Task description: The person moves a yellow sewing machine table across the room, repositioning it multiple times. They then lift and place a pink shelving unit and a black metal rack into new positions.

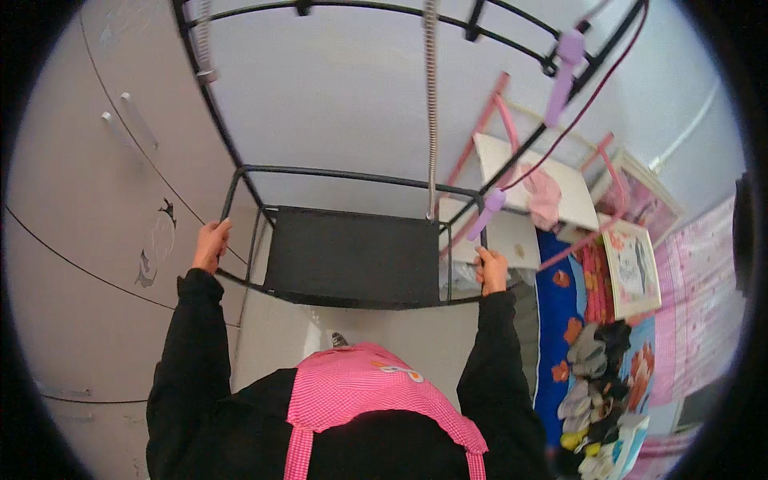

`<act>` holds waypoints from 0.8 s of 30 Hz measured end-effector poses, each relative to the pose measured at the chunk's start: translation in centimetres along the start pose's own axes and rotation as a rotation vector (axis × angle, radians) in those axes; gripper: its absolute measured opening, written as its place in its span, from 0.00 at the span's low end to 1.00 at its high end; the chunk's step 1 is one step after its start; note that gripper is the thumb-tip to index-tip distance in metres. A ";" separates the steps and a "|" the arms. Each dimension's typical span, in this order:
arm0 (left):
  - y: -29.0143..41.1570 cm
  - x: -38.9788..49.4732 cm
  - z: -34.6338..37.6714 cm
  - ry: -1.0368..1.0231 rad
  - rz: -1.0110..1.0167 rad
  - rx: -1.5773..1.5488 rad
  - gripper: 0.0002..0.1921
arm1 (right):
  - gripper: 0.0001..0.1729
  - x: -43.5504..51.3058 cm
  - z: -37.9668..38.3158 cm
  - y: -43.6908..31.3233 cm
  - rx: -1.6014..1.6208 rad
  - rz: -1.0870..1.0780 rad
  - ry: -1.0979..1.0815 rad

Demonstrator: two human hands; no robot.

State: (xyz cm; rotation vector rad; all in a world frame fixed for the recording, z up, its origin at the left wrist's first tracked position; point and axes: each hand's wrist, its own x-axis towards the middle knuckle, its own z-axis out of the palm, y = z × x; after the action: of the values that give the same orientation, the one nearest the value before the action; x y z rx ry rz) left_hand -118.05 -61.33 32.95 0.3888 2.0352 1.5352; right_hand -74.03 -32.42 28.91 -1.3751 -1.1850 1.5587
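Note:
A black metal rack frame (360,175) stands in front of me, with a dark panel shelf (354,258) low inside it. My left hand (211,246) is wrapped around the rack's bar on the left side. On the opposite side, my right hand (492,271) grips the matching bar. A lilac plastic piece (487,213) hangs just above my right hand, and a second lilac piece (564,78) is higher on the right post. A dark red cord (579,117) runs between them. One ribbed, hose-like strand (431,108) dangles in the rack's middle.
Pale wardrobe doors (78,198) with handles rise close on the left. At right are a pink-framed shelf unit (504,114), a framed picture (633,267) and a blue patterned bed cover (555,312) with a pile of clothing-like items (591,384). A pale wall (336,90) backs the rack.

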 end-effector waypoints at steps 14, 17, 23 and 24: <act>1.1 18.1 7.7 -0.021 -0.109 -0.133 0.17 | 0.09 15.8 4.9 -1.5 -0.198 -0.081 0.073; 1.3 19.5 10.3 0.075 -0.114 -0.124 0.17 | 0.09 19.1 5.0 -2.2 -0.254 -0.134 0.074; 0.2 22.4 11.9 0.146 -0.102 -0.150 0.18 | 0.11 25.7 5.7 0.0 -0.389 -0.181 0.011; -0.4 23.8 12.9 0.115 -0.107 -0.183 0.19 | 0.13 30.6 2.0 3.3 -0.515 -0.317 0.041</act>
State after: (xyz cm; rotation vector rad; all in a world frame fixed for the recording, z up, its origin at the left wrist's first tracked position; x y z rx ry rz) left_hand -129.53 -38.50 24.00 0.1213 1.9457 1.6930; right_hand -80.70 -5.11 16.20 -1.4305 -1.7630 1.0360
